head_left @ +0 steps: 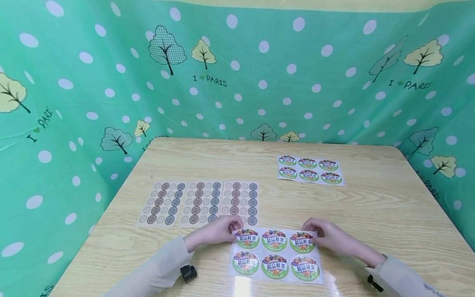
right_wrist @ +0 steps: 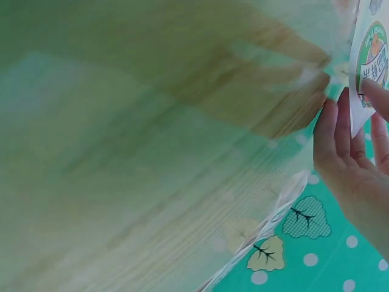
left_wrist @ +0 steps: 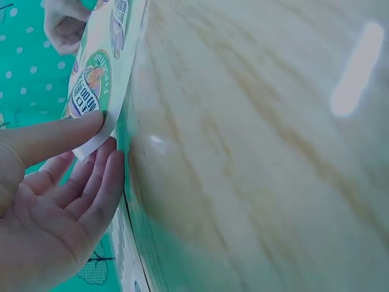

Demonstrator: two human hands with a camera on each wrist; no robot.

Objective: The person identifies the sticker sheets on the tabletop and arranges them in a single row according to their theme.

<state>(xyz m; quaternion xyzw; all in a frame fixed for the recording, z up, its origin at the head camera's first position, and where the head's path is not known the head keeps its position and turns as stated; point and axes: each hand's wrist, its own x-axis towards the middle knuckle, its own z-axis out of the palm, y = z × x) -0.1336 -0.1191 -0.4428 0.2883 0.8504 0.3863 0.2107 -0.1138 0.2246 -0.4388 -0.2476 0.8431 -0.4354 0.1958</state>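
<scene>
Just beyond the fruit-label sheet (head_left: 260,247) both hands (head_left: 220,229) (head_left: 332,236) pinch lie three seal-sticker sheets (head_left: 200,204).

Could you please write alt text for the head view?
Left hand and right hand hold a fruit label sheet by its far corners at a wooden table; three sticker sheets and a second label sheet lie beyond.

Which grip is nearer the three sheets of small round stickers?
The left. The left grip is at the near end of the rightmost sheet; the right grip is farther right, at the far right corner of the near fruit-sticker sheet.
</scene>
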